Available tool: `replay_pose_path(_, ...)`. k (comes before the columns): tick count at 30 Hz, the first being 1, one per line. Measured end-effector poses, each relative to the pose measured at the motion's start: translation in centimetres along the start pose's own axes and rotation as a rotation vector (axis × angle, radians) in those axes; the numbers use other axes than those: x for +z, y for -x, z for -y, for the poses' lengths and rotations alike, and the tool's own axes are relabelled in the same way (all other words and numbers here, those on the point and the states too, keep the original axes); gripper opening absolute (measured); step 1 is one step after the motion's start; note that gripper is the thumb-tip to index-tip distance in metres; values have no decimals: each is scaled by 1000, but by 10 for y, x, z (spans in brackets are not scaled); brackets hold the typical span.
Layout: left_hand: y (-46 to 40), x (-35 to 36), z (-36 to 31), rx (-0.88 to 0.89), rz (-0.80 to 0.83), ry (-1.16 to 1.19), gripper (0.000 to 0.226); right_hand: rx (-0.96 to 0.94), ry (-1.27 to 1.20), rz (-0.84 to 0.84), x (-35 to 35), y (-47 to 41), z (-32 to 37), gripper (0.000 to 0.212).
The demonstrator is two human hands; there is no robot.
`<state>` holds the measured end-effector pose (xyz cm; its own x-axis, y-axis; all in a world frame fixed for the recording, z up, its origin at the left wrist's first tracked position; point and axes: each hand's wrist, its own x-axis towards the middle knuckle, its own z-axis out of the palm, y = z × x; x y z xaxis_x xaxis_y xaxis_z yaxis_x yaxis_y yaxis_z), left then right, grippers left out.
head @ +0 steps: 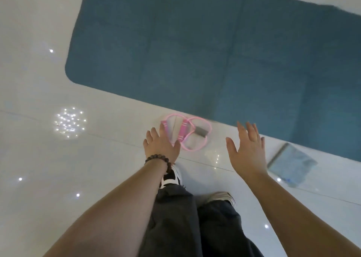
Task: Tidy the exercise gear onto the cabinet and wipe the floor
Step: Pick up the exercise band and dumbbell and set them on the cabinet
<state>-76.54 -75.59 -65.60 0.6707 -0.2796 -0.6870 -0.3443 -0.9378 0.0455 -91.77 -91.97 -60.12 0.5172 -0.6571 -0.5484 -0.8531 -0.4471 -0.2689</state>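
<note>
Both hands, left hand [161, 145] and right hand [247, 149], spread empty above pink resistance band [192, 133] beside mat edge [195, 108]

Teal mat [195, 51] – pink resistance band [187, 131] – glossy white floor [39, 81]

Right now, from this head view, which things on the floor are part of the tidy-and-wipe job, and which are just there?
Part of the job:
pink resistance band, on the tiles beside the mat
blue mat, spread flat
blue cloth, by the right hand
tiled floor

Just there:
bead bracelet on the left wrist
shoes
</note>
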Motion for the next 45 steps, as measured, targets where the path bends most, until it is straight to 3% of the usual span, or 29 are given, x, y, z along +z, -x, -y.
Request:
replay_pose_path(6,-80,102,-8,-53,-29,106,81,-77,70,30,79,-57,-42,56)
replay_pose_path(11,-115,142,-24,-126,-71,163,86,-112,116,33,104,-87,-58,56)
replay_pose_path(16,-122,152,-26,-135,-249,320,35,-141,135,42,108,-97,-56,56)
replay_pose_path(21,-111,142,-18,2,-232,468,36,-140,100,53,107,-89,-49,55)
replay_pose_path(26,-77,95,-24,112,-233,447,49,-115,31,42,85,-72,-36,54)
replay_pose_path(31,-12,4,-38,254,-259,353,73,-67,-36,-7,14,-23,-14,54)
replay_pose_path(39,153,-167,-85,398,-267,294,76,34,-128,-116,-152,107,12,53)
replay_pose_path(45,265,-251,-129,614,-268,226,76,190,-213,-268,-253,208,3,53)
